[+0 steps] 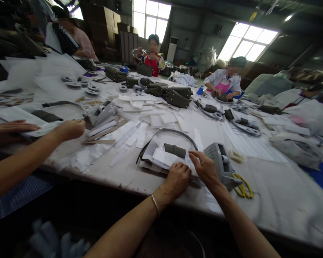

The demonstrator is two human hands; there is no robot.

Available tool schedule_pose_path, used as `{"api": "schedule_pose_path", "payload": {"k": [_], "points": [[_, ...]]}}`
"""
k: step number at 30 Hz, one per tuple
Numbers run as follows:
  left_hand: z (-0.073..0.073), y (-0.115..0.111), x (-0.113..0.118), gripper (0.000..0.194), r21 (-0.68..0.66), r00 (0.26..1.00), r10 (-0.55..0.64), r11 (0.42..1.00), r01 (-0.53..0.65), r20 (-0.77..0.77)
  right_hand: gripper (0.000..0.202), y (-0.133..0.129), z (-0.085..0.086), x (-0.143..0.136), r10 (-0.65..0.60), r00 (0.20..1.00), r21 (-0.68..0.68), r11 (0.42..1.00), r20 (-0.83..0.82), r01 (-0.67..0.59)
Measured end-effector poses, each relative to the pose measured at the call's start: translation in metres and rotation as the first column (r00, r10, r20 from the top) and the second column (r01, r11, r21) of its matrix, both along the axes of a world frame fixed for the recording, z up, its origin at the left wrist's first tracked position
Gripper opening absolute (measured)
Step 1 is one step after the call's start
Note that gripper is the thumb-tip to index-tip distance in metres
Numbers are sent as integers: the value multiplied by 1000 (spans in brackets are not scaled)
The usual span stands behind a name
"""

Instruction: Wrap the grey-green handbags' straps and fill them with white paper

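In front of me on the table lies a dark olive handbag (174,150), partly covered by white wrapping paper (161,157). Its strap (174,131), wound in a grey and clear wrap, arcs behind it. My left hand (178,178), with a bracelet at the wrist, has its fingers curled over the near right edge of the white wrapping. Close by on the right, my right hand (206,168) reaches over the bag's right end, fingers stretched and apart. Beside that hand stands a grey tape dispenser (218,157). What lies under my palms is hidden.
Yellow-handled scissors (243,186) lie right of the dispenser. White cards (161,116) are heaped behind the bag. At left, a co-worker's hands (71,129) work near another tape dispenser (104,113). More dark bags (177,96) and several people are farther back.
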State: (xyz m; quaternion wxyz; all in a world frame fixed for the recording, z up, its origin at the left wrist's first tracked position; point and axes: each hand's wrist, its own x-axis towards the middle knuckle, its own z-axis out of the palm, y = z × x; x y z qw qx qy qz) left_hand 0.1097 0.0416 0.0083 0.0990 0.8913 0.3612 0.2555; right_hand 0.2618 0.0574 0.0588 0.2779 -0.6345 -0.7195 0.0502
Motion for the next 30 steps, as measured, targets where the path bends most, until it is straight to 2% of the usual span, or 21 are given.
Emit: {"api": "schedule_pose_path", "payload": {"k": [2,5,8,10,13,15,17,22,25,28,30], "points": [[-1,1,1,15,3,1000,3,1000,-3,4,40,-15,-21,5,101,995,36,994,-12,-100],[4,3,-1,23,0,999,-42,999,42,7,46,-24,-48,13,176,981,62,982,77,-181],[16,8,-24,28,-6,992,-108,994,108,60,43,-24,-60,16,177,973,124,973,146,-196],[24,10,-55,33,40,991,-40,999,35,125,39,-24,-60,15,165,973,161,968,159,-190],[27,13,-112,42,129,980,153,977,-170,128,39,-27,-56,12,157,976,187,965,153,-185],[23,14,-144,47,157,977,206,964,-213,61,41,-29,-53,9,139,979,162,973,150,-163],[15,13,-163,45,169,977,213,964,-207,-17,43,-30,-49,7,120,981,122,983,150,-138],[-13,2,-170,50,270,973,193,951,-153,-128,46,-32,-43,4,122,981,80,987,153,-136],[-24,-7,-172,55,301,969,183,945,-127,-166,44,-33,-44,4,132,979,90,985,154,-147],[-22,-11,-180,61,226,964,207,960,-167,-165,43,-34,-43,8,159,978,80,982,137,-171],[-6,-7,-184,56,109,967,201,977,-185,-156,42,-32,-38,11,188,975,20,981,118,-191]]}}
